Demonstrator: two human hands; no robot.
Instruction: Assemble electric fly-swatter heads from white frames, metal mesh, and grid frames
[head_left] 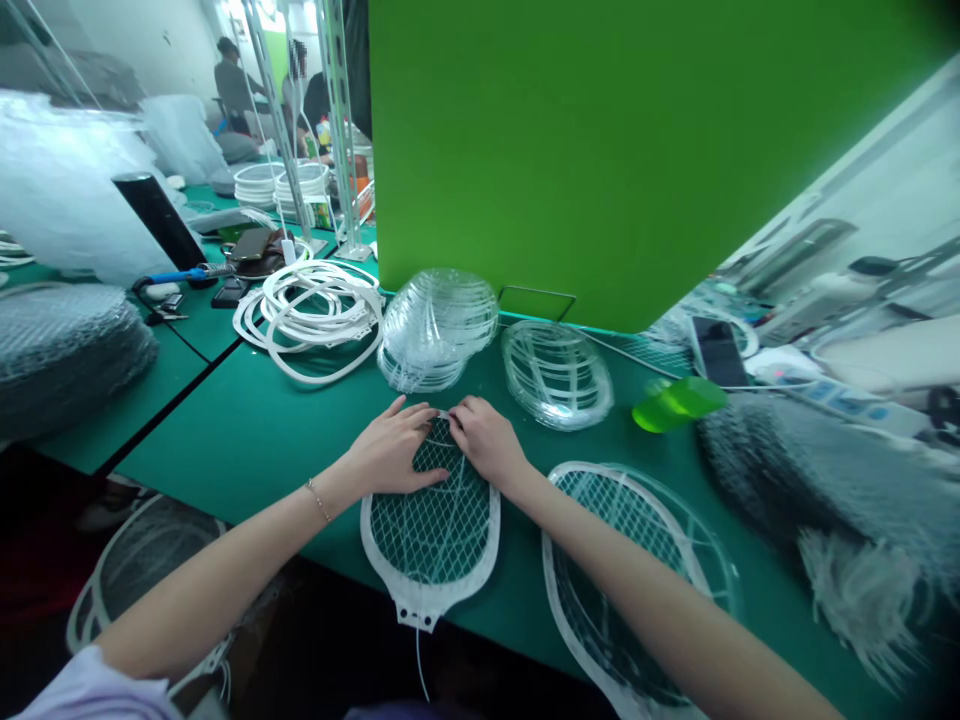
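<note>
A white racket-shaped frame with wire mesh (430,535) lies on the green table (247,430) at its near edge, its neck pointing toward me. My left hand (394,450) lies flat on the far left part of the mesh, fingers stretched out. My right hand (486,440) rests on the far right rim, fingers curled and pressing where the frame's top edge is. The fingertips of both hands meet at the frame's far end. A thin white wire hangs from the neck.
A second mesh frame (622,560) lies under my right forearm. Stacks of clear plastic grilles (437,325) (556,372), white rings (315,310), mesh piles (64,345) (825,470), a green piece (679,402), a phone (718,350) and a green board (600,150) surround them. People sit far back left.
</note>
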